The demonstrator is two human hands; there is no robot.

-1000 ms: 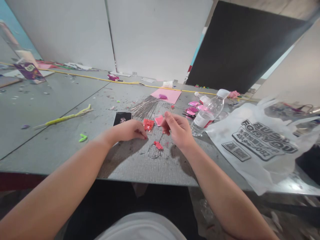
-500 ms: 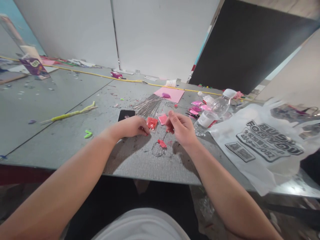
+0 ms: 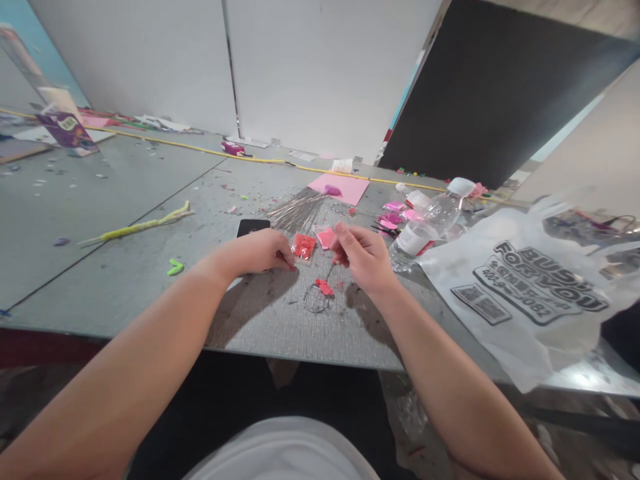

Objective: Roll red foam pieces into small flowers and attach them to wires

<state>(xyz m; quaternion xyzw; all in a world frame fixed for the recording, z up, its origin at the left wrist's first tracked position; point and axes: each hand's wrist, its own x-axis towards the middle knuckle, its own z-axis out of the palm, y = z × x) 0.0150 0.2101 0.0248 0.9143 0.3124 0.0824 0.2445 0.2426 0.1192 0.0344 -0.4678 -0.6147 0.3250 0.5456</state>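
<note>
My right hand (image 3: 365, 259) is closed in a pinch at the top end of a thin bent wire (image 3: 315, 308). The wire runs down into a looped outline, and flat red clay-like pieces (image 3: 325, 287) sit on it. To the left, my left hand (image 3: 278, 252) has thumb and fingers pressed together low over the table; what they pinch, if anything, is too small to tell. Just right of its fingertips lies a clear packet of red material (image 3: 303, 247). A pink packet (image 3: 326, 237) lies between the hands, close to my right fingers.
Behind the hands lie a bundle of thin wires (image 3: 299, 212), a pink sheet (image 3: 353, 190) and a dark phone-like object (image 3: 253, 227). A water bottle (image 3: 425, 227) and a white plastic bag (image 3: 525, 287) stand right. Yellow-green fuzzy stems (image 3: 145, 227) lie left.
Both hands stay almost in place. The left hand has shifted very slightly left; the wire with the red pieces lies as before.
</note>
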